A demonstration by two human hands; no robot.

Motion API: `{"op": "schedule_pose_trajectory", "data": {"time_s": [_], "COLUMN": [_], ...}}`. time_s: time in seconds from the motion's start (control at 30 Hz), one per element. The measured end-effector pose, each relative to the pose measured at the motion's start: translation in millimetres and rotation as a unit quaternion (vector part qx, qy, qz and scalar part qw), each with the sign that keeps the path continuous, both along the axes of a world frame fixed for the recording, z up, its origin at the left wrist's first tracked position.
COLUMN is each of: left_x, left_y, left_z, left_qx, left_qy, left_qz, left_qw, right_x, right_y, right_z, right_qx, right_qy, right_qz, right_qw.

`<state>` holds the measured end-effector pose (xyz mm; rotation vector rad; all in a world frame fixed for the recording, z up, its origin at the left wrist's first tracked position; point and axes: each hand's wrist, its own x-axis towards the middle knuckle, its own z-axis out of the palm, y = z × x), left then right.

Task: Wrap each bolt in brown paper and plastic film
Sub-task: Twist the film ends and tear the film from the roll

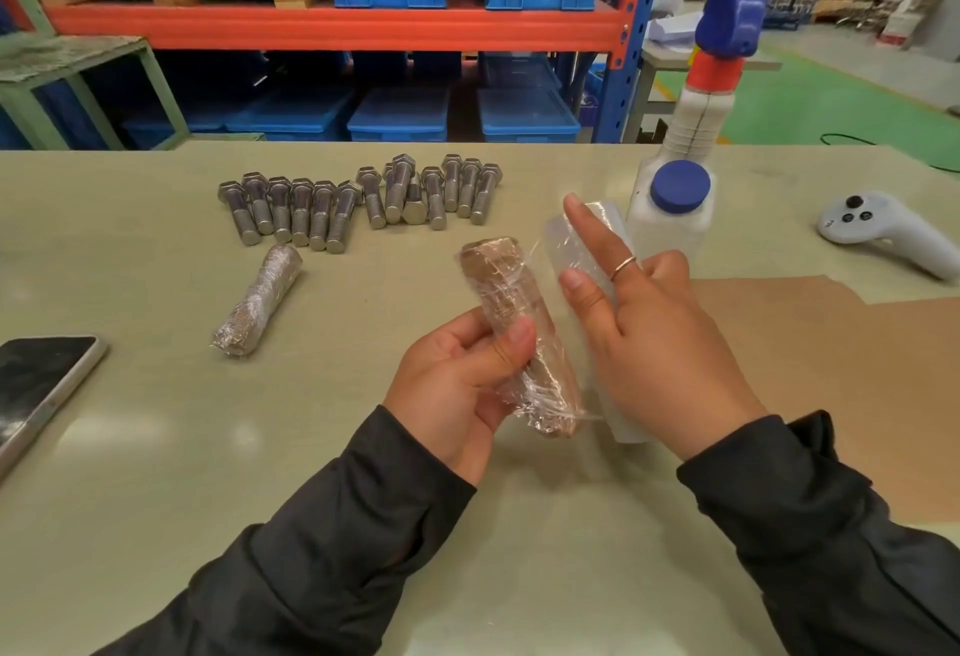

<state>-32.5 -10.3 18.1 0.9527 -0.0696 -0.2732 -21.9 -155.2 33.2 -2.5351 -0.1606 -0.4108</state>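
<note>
Item in hand: one bolt wrapped in brown paper and partly in film (514, 338), held above the green worktable (130, 421), clear of its surface. Long axis: runs from near-right to far-left, the broad head end far and up, the narrow end near and low, where the film bunches into creases. Left hand (457, 385): fingers curled round the lower half of the bundle, thumb pressed across its front; this hand carries the whole weight. Right hand (639, 338): just to the right of the bundle, fingers straight and spread, forefinger pointing away, with a roll of plastic film (587, 260) behind them; how the hidden thumb and palm bear on the roll cannot be told. A thin web of film bridges roll and bundle at the near end. Governing relation: roll lies right of and nearly parallel to the bolt, so the next turn of film would likely pass round the bolt's axis, the right hand being the nearer to the roll. Finished stock: one film-wrapped bolt (257, 302) lying to the left. Unwrapped stock: a row of bare steel bolts (358, 201) farther back. Brown paper sheets (841, 369) lie at right.
</note>
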Motion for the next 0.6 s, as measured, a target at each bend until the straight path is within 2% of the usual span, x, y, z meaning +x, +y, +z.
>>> {"op": "schedule_pose_trajectory", "data": {"time_s": [0.13, 0.4, 0.6], "left_x": [-2, 0, 1], "left_y": [4, -2, -1], "left_z": [1, -4, -12], "left_qx": [-0.006, -0.046, -0.011], "left_qy": [-0.017, -0.002, 0.019], "left_qz": [-0.026, -0.042, -0.021], "left_qw": [1.000, 0.998, 1.000], "right_x": [-2, -9, -12], "right_y": [5, 17, 19], "right_z": [-2, -6, -7], "right_qx": [-0.001, -0.065, -0.047], "right_qy": [-0.015, -0.038, -0.049], "right_qz": [0.002, -0.038, -0.046], "right_qw": [1.000, 0.996, 0.997]}}
